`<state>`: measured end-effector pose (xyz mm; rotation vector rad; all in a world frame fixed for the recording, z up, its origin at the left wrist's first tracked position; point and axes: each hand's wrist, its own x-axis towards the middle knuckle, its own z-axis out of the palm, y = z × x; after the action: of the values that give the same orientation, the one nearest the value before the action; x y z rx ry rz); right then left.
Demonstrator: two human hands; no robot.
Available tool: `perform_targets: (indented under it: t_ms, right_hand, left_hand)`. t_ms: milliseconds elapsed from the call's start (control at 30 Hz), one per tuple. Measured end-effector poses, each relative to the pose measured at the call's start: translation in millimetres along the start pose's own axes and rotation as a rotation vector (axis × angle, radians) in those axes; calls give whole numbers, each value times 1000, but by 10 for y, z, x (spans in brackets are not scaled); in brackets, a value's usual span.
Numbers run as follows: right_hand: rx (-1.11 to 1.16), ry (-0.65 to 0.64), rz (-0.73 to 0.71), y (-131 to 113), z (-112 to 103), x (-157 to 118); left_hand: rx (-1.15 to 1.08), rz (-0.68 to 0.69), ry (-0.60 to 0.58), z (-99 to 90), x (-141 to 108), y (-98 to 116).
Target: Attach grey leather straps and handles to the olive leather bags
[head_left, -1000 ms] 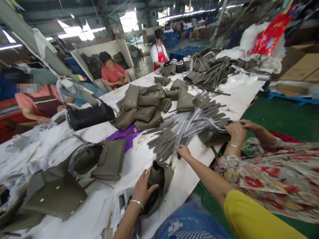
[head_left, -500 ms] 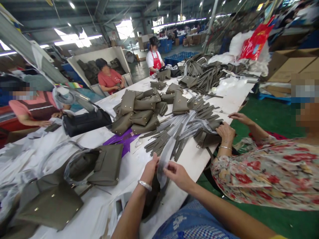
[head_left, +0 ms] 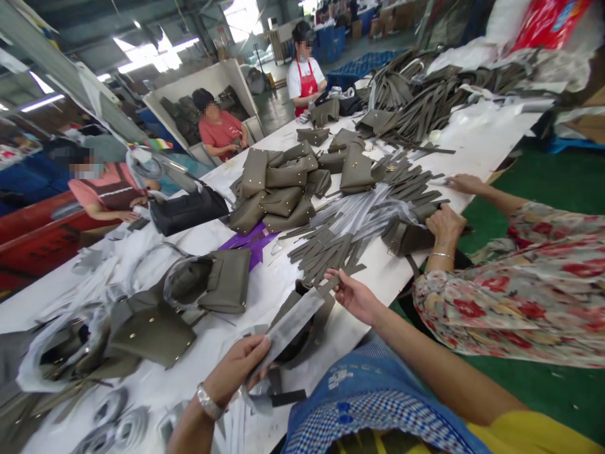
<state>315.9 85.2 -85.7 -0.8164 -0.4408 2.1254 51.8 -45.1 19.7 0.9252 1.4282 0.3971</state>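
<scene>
My left hand (head_left: 243, 362) is closed on the lower end of a translucent plastic sleeve (head_left: 297, 318), with its thumb on top. At the sleeve's upper end, my right hand (head_left: 354, 295) pinches the end of a dark grey-green strap (head_left: 327, 289). The strap seems to run into the sleeve, which is stretched taut and slanted between my hands. Beneath it lies an olive bag (head_left: 309, 343) with an open dark mouth, partly hidden. Just beyond my right hand is a spread of loose straps (head_left: 321, 252).
A heap of olive bags (head_left: 278, 189) sits mid-table, with a black bag (head_left: 189, 209) to its left. More bags (head_left: 149, 331) and plastic-wrapped coils (head_left: 132, 429) lie at left. A co-worker's hand (head_left: 444, 224) at right holds a bag (head_left: 404, 236). Three other people are across the table.
My hands have moved apart: the left down and leftward, the right slightly up and rightward. The sleeve, earlier hanging upright between them, is now pulled out straight. The view has shifted.
</scene>
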Motion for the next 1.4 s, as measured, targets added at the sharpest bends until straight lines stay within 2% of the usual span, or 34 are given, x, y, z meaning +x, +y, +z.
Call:
perform_targets:
  t_ms: [133,300,400,533,633,733,833,900,967,1000,1133,1167,1300,1400]
  right_hand:
    - [-99,-15,-52,60,103,-48]
    - [-170,-11,-13,165,195,-122]
    - [-171,14,19,256,206,-125]
    - [-124,74,88,382,171,-138]
    - [-95,133,137,448,125,-165]
    - [-96,145,145,475,101,-194]
    - [-118,143,147,458,124,-230]
    - [-136,152,148,424,148,-258]
    - [-156,153,142,380,158,-287]
    - [-167,150,135,357,156,-301]
    - [-191,145,95,281,111,-354]
    - [-192,129,82,268,98,-367]
    - [-240,15,1,230,50,-427]
    - [-308,-18,-14,206,9,-461]
  left_hand:
    - [174,-65,150,-209,-315,-105]
    - [470,-21,303,-407,-539,-100]
    - [620,-22,369,-508,-526,-209]
    - [741,-27,416,-569,-342,-438]
    - [722,-24,430,-462,-93,-529]
    - [649,91,393,-220,211,-508]
    - [583,251,263,25,472,-425]
    - [560,282,157,129,578,-370]
    - [575,301,122,188,621,-331]
    - [601,325,152,209,624,-320]
    - [786,468,454,294,575,-344]
    - [830,495,498,318,563,-370]
    - [899,568,507,387,561,-529]
    - [849,503,536,401,587,-660]
